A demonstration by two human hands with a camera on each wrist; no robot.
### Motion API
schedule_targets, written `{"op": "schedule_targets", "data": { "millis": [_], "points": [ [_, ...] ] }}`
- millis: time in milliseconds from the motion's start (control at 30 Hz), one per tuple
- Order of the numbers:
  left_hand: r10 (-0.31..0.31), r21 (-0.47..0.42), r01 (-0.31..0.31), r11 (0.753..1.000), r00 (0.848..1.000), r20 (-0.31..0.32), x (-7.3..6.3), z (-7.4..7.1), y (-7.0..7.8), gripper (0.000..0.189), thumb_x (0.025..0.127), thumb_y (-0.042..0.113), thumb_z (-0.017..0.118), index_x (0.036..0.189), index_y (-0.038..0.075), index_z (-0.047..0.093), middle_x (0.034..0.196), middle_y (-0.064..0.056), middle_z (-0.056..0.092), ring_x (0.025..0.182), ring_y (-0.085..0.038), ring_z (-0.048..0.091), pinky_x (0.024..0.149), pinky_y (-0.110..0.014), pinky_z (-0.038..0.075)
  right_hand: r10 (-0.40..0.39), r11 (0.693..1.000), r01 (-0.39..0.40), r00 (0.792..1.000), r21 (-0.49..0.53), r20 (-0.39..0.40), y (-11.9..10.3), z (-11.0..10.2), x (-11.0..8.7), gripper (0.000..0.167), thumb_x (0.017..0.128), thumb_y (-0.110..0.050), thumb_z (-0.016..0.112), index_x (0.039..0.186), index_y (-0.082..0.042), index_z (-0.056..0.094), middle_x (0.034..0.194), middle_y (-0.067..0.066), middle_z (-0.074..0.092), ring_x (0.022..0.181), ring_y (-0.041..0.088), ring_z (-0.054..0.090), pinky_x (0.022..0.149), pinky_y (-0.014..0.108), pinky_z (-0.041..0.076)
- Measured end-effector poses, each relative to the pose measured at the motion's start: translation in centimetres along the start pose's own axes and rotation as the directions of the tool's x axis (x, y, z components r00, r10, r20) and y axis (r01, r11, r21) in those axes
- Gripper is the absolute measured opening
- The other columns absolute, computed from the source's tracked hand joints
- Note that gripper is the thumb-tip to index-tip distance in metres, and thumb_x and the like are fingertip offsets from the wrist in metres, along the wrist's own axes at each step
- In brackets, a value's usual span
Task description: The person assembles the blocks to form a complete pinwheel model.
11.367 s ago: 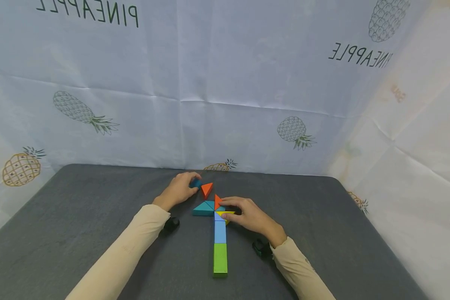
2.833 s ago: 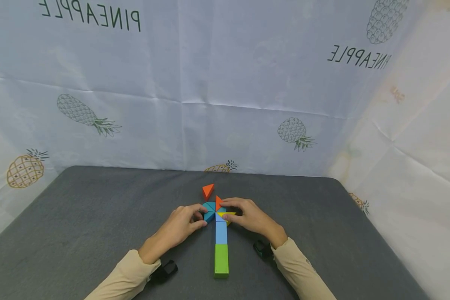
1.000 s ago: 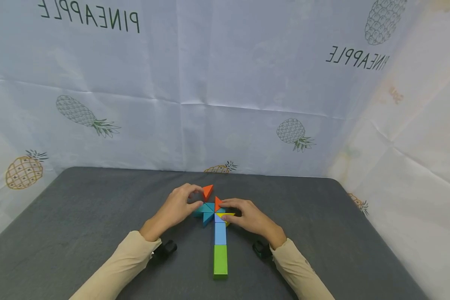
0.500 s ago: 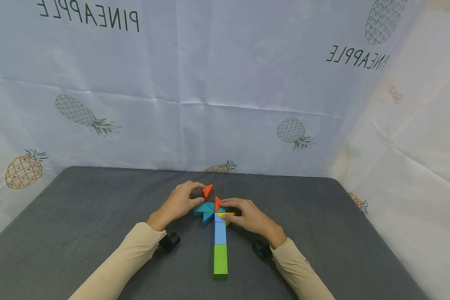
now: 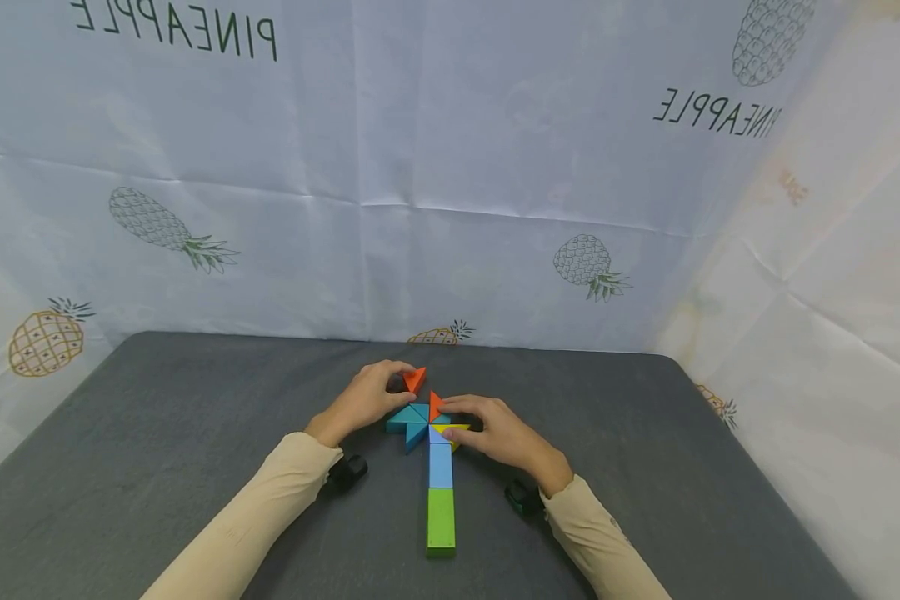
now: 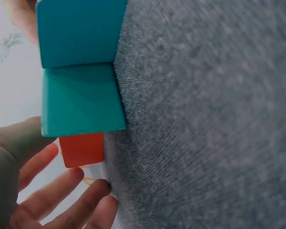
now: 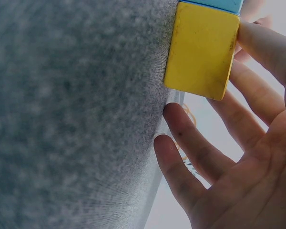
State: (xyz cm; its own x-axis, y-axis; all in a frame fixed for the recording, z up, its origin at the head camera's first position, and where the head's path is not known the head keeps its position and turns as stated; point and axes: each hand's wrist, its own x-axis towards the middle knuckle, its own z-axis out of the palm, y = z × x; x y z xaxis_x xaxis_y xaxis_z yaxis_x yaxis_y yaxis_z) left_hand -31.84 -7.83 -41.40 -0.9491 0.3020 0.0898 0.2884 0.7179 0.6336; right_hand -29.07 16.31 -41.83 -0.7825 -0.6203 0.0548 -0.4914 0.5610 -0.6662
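In the head view, the thumb and forefinger of my left hand [image 5: 363, 398] pinch a loose orange triangular block [image 5: 415, 379] at the far end of the layout. My right hand [image 5: 506, 433] holds the pinwheel-like cluster from the right, forefinger on another orange triangular block [image 5: 434, 405] and thumb on a yellow triangular block [image 5: 459, 431]. Several teal triangular blocks [image 5: 402, 421] make up the cluster's left side. Below it a blue block [image 5: 440, 467] and a green block [image 5: 441, 517] form a straight stem. The left wrist view shows the loose orange block [image 6: 82, 149] beyond a teal one [image 6: 81, 100].
A dark grey cloth-covered table [image 5: 195, 417] carries the layout. A white curtain [image 5: 450, 167] printed with pineapples hangs behind its far edge. Black wrist cameras [image 5: 347, 472] sit beside both sleeves.
My left hand earlier set a teal block at the cluster's left, then left it and moved up and right to the loose orange block. The right hand has stayed in place.
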Motion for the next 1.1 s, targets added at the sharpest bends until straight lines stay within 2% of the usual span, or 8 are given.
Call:
{"op": "schedule_targets", "data": {
  "millis": [433, 700, 1100],
  "points": [
    [0.014, -0.015, -0.014, 1.0, 1.0, 0.026, 0.49, 0.28, -0.31, 0.046, 0.09, 0.016, 0.075, 0.132, 0.005, 0.062, 0.124, -0.015, 0.067, 0.105, -0.027, 0.065, 0.095, -0.047, 0.053, -0.007, 1.0, 0.007, 1.0, -0.01, 0.006, 0.09, -0.04, 0.02, 0.045, 0.098, -0.029, 0.064, 0.139, -0.011, 0.059, 0.145, 0.01, 0.056, 0.138, 0.03, 0.049, 0.107, 0.051, 0.045],
    [0.009, -0.002, -0.009, 1.0, 1.0, -0.004, 0.31, 0.16, -0.54, 0.046, 0.089, 0.019, 0.075, 0.132, 0.008, 0.063, 0.126, -0.014, 0.066, 0.102, -0.024, 0.063, 0.092, -0.046, 0.053, -0.003, 1.0, 0.004, 1.0, -0.008, 0.012, -0.08, -0.04, 0.04, 0.046, 0.098, -0.029, 0.064, 0.139, -0.011, 0.058, 0.145, 0.01, 0.055, 0.138, 0.03, 0.048, 0.108, 0.051, 0.044],
    [0.011, -0.066, -0.014, 0.998, 0.999, -0.046, -0.21, -0.22, -0.69, 0.046, 0.089, 0.013, 0.074, 0.133, 0.006, 0.062, 0.124, -0.015, 0.066, 0.104, -0.027, 0.065, 0.091, -0.045, 0.055, -0.03, 0.999, 0.03, 1.0, -0.017, 0.004, 0.1, -0.07, 0.05, 0.045, 0.097, -0.028, 0.065, 0.138, -0.009, 0.059, 0.143, 0.009, 0.058, 0.137, 0.029, 0.049, 0.11, 0.05, 0.042]
  ]
}}
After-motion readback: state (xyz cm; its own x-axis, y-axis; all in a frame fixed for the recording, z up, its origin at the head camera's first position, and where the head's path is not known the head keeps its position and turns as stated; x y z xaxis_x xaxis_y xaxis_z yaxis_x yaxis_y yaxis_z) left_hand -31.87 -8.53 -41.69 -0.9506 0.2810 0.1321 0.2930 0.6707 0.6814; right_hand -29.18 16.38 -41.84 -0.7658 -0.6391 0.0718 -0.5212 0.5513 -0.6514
